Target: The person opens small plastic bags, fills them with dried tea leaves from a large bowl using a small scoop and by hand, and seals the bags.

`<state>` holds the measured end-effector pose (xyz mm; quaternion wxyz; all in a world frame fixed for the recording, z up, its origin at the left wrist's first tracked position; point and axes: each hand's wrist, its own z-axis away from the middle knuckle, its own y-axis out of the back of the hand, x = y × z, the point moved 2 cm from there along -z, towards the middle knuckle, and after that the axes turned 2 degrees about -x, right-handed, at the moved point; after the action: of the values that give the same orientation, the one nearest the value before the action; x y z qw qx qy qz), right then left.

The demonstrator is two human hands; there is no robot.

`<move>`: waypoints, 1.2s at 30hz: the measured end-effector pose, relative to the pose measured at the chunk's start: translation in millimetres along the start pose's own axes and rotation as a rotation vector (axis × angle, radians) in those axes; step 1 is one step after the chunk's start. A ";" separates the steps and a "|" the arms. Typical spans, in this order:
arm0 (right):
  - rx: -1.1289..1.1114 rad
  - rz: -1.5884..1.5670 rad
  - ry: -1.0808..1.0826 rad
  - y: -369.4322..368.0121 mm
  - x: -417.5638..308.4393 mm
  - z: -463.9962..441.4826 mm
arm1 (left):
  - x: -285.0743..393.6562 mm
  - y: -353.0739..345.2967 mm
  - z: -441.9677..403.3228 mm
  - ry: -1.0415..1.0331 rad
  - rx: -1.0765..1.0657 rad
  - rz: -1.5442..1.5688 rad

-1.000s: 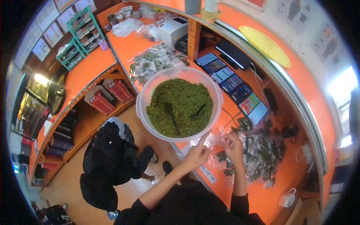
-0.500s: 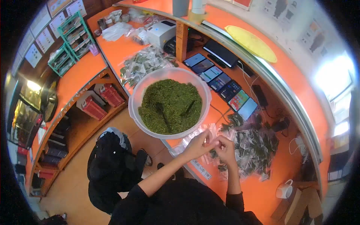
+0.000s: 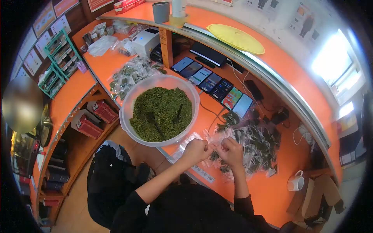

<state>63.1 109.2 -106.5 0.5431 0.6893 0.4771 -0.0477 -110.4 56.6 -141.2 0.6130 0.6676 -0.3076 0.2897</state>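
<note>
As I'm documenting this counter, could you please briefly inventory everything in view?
Tub: 1, whitish, counter edge
Chopped leaves: 1 heap, green, in tub
Utensils: 2, black, in leaves
Bag piles: 2, clear and green, counter
Phones: 7, dark-edged, counter beyond tub
Mug: 1, white, counter right
Flat disc: 1, yellow, upper ledge
Machine: 1, white, upper left
Racks: 2, green, far left
Cardboard box: 1, brown, lower right
Other person: 1, black clothing, lower left
Left hand: 1, bare, over counter
Right hand: 1, bare, over counter

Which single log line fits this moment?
left hand: curled; right hand: curled, beside left; held: unclear; tub: shredded greens; leafy bags: near right hand
</note>
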 end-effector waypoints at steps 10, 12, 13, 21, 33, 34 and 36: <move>-0.083 -0.208 -0.020 -21.6 -0.4 15.8 | -9.9 -15.4 36.2 -0.087 0.041 0.384; 0.004 -0.194 -0.062 -17.6 -2.2 15.4 | -23.9 -7.6 42.9 0.033 0.069 0.261; -0.028 -0.180 -0.098 -14.9 -3.3 14.7 | -26.3 -8.7 45.8 0.036 0.069 0.262; -0.065 -0.219 -0.078 -30.3 -31.2 8.5 | 3.3 6.2 50.2 -0.188 0.305 0.264; -0.233 0.341 0.891 -25.3 -150.6 -155.9 | 27.4 37.3 74.7 -0.091 0.319 0.389; -0.223 0.338 0.910 -39.8 -144.4 -158.8 | 34.2 48.4 78.7 -0.122 0.315 0.408; -0.657 0.738 0.779 -67.5 -132.4 -165.6 | 45.7 72.2 91.0 -0.144 0.357 0.393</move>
<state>-131.2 157.4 -9.5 0.4934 0.5725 0.3603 0.5467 -135.4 -40.8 -67.4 0.3940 0.7117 -0.4180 0.4044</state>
